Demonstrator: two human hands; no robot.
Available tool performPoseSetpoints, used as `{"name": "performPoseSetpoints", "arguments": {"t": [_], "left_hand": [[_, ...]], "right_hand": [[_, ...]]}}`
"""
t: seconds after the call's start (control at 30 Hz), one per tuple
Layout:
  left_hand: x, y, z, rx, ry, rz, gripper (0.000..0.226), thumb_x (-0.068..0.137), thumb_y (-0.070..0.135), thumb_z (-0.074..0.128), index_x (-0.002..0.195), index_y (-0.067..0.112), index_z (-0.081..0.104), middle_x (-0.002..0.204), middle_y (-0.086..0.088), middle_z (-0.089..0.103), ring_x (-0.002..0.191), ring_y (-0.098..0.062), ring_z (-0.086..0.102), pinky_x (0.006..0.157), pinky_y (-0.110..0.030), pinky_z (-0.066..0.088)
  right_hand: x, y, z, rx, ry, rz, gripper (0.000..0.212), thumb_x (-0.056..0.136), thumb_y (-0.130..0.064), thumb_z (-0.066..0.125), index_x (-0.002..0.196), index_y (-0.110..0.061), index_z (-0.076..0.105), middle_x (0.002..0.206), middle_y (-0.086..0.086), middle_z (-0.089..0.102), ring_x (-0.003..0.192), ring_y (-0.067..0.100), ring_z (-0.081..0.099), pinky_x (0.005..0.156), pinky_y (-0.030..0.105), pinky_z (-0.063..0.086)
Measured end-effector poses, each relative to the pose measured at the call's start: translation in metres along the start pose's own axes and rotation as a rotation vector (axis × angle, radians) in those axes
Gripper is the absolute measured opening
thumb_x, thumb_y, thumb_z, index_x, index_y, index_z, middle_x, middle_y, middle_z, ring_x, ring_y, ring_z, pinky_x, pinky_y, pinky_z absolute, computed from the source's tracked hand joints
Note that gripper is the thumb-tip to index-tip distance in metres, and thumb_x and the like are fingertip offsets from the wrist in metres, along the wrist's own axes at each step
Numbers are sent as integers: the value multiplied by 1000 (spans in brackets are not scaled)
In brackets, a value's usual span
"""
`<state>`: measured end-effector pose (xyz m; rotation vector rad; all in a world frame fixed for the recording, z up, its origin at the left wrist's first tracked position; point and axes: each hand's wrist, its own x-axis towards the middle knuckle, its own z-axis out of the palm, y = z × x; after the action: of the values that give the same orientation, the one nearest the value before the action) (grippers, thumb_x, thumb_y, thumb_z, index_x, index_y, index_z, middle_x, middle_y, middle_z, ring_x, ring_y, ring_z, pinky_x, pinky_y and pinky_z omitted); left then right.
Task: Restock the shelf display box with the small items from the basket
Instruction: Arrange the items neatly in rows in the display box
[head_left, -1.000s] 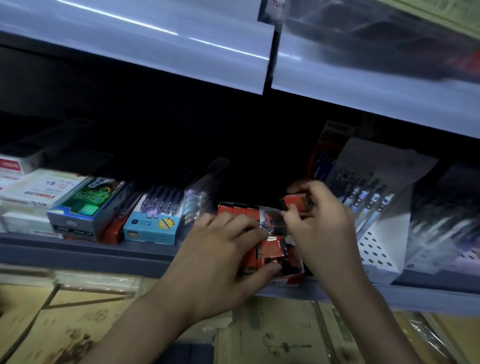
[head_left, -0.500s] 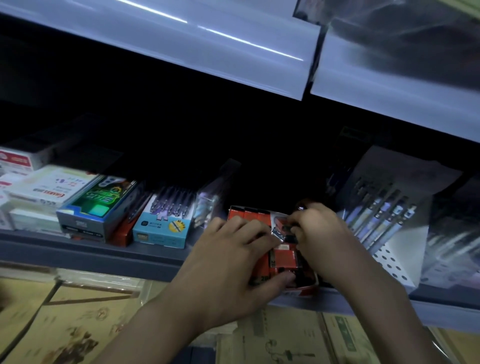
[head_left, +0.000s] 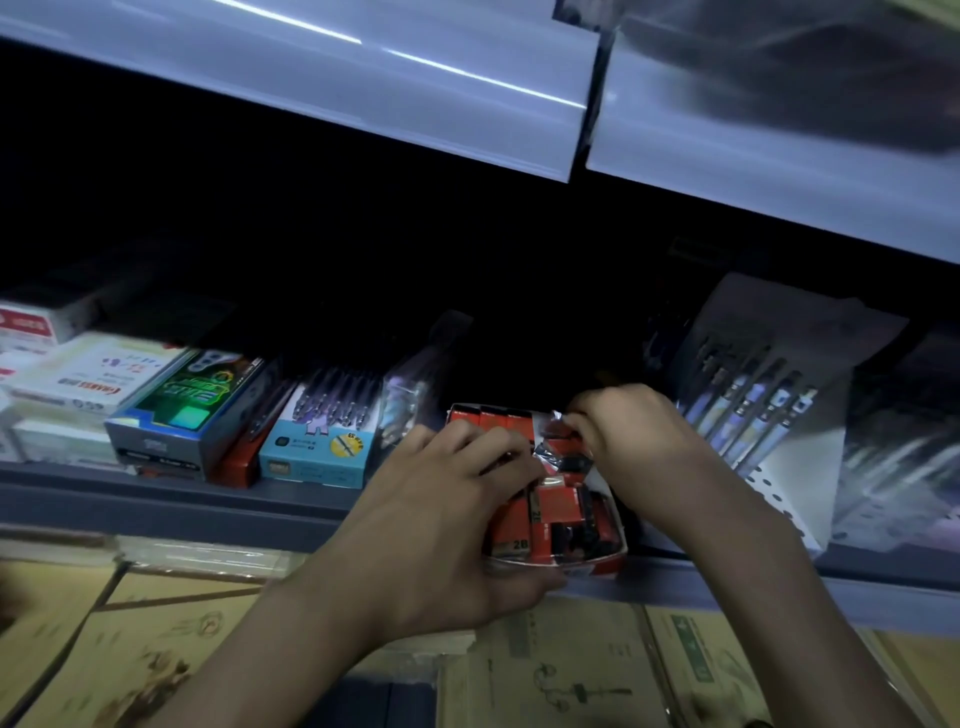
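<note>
A red display box (head_left: 605, 564) stands on the shelf edge, filled with several small red and black packs (head_left: 558, 506) marked 2B. My left hand (head_left: 452, 519) grips the box's left side, fingers over the top and thumb under its front. My right hand (head_left: 628, 436) reaches into the back of the box, its fingertips pinching a small red pack (head_left: 563, 434) under crinkled clear wrap. The basket is out of view.
Left of the box lie a light blue pen box (head_left: 317, 452), a green and grey box (head_left: 187, 410) and white packs (head_left: 78, 374). A white perforated pen stand (head_left: 769, 415) stands on the right. The upper shelf overhangs. Flat cardboard packs (head_left: 571, 670) lie below.
My right hand has lowered the small red pack from above the box down into its back part. My left hand has kept its hold on the box. The camera has shifted slightly.
</note>
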<state>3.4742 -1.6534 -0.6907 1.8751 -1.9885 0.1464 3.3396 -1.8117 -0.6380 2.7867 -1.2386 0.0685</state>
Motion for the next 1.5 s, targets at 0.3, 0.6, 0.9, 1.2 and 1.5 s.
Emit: {"name": "performPoseSetpoints", "arguments": {"t": [0.3,0.6,0.9,1.2,1.5], "left_hand": [[0,-1,-2,6,-1,6,81,77,90,44,140,39,54,136,25,47,116,-7,46,98,-34,40],[0,1,1,1,14,-2,74,80,87,42,137,41,56,134,25,47,117,-7,46,99,-34,38],[-3,1,2,-3,28,-1,75,83,86,39,139,39,57,135,24,47,118,-7,46,98,-31,34],[-3,1,3,-1,31,3,76,84,87,38,139,39,57,135,23,47,118,-7,46,100,-33,37],[-4,2,3,-10,51,10,72,83,85,42,136,39,59,133,25,49,116,-6,48,98,-35,41]], "right_hand": [[2,-5,4,-60,-15,-13,20,94,3,53,103,-12,62,85,7,54,79,28,56,64,34,40],[6,-5,8,-38,-87,-59,30,94,-5,55,72,-21,42,74,1,48,75,26,54,64,34,39],[9,-3,4,20,-12,-7,16,101,-13,53,91,-16,65,84,4,60,84,27,62,73,36,51],[5,-12,-1,-33,46,15,17,98,-20,59,110,-21,72,103,5,70,97,27,67,77,32,51],[17,-2,0,111,8,35,11,97,-19,64,104,-21,71,102,-2,69,92,18,65,81,28,53]]}}
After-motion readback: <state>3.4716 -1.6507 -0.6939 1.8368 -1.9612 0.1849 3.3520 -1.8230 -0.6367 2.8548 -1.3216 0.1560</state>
